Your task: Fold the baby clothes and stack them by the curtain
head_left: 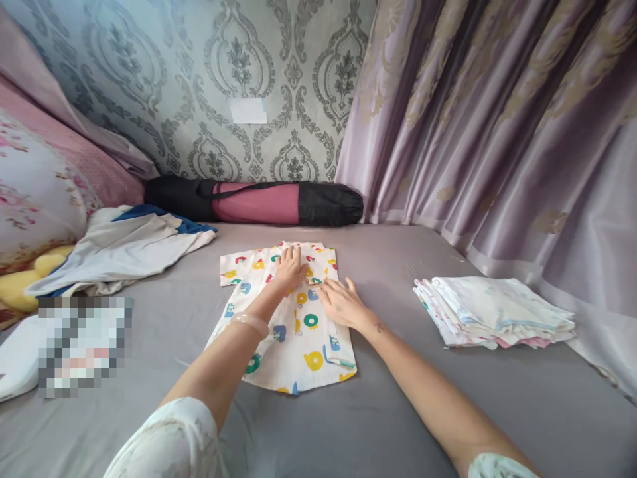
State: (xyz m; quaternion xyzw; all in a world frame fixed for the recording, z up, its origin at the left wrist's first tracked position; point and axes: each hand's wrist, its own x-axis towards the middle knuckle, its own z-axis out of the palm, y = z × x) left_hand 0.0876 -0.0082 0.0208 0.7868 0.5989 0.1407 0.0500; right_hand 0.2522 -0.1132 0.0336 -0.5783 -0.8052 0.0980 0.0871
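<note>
The printed shirt (293,355) lies spread on the gray sheet (308,438), its collar end away from the person and its curved hem toward them. One sleeve stretches out at its left; its right side is folded inward, forming a strip down that edge. Well beyond the shirt rises the damask-patterned wallpaper (293,66), and lilac curtains (497,119) hang beyond it to the right. Far to the shirt's left is a floral cushion (34,179). Behind the shirt, apart from its collar, lies a long pink-and-black bag (256,202). A crumpled white-and-blue garment (129,242) sits left of the shirt, and a stack of folded cloths (497,312) sits well apart to its right. Also left of the shirt is a pixelated item (84,348), too obscured to identify.

The left hand (291,267) rests on the shirt near the collar, open, its fingers laid on the cloth. The right hand (341,302) is open too, fingers extended on the shirt's right folded edge, thumb raised; neither is closed around anything. A pale bracelet (250,324) circles the left wrist above the shirt's left part.
</note>
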